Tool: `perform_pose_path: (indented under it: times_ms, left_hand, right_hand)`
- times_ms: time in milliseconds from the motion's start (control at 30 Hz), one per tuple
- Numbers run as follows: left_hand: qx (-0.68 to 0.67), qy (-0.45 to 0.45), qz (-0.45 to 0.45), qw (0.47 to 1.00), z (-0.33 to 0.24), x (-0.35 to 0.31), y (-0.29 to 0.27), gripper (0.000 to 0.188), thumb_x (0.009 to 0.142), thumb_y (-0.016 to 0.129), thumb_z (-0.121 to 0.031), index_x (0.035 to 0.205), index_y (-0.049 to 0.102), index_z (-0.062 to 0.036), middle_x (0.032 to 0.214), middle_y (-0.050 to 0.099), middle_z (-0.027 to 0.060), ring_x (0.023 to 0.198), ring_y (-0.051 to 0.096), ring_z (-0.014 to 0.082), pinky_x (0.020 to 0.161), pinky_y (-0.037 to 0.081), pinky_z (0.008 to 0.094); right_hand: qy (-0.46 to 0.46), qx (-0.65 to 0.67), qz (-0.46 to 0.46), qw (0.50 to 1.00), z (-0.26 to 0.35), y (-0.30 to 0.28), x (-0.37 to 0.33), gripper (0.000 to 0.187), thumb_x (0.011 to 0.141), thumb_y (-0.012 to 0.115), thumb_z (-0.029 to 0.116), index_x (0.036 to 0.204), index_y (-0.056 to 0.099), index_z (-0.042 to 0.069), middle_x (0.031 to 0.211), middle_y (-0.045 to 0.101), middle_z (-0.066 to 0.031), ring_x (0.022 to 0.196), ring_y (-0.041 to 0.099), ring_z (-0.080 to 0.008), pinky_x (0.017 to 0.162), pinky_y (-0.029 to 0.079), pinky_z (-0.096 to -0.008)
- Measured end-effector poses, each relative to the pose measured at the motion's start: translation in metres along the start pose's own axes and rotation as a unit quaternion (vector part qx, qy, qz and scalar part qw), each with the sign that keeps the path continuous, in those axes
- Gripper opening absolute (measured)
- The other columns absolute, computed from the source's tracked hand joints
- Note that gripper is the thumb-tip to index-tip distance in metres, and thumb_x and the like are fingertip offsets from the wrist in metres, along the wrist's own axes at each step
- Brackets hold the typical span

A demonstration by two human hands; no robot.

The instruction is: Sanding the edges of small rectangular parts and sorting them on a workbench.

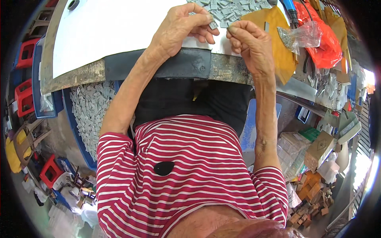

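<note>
Evidently, the left hand is pinching a small grey piece between thumb and fingers, upper centre of the frame; just beside it, the right hand is gripping a second grey piece, partly hidden by the fingertips. Both pieces are looking light and stiff; material cannot be told. Smooth faces could be slipping in a loose pinch; opposite edges are probably offering the surest hold. Beyond, a pile of similar pieces is lying on the white work surface, top edge. Yellow-brown paper is lying upper right, near a red bag. Left of centre, more grey pieces are filling a blue bin.
</note>
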State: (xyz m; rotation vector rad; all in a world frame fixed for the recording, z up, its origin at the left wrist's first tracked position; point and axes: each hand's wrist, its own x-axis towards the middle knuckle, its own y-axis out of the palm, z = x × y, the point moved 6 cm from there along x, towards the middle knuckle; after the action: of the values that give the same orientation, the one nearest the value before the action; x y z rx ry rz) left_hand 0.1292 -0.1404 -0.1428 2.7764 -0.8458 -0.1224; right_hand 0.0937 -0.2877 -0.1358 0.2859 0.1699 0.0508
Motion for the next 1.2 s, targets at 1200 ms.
perform_pose_path:
  times_ms: [1200]
  left_hand:
    - [0.181,0.066,-0.069,0.979,-0.007,-0.004,0.002,0.018,0.086,0.046,-0.021,0.088,0.053,-0.0050,0.060,0.053,0.0010,0.051,0.044,0.0055,0.049,0.037,0.0193]
  right_hand:
    - [-0.034,-0.045,-0.033,0.998,-0.015,0.018,0.007,0.013,0.079,0.061,0.008,0.086,0.057,-0.002,0.064,0.057,-0.0035,0.050,0.050,-0.0067,0.044,0.042,-0.0181]
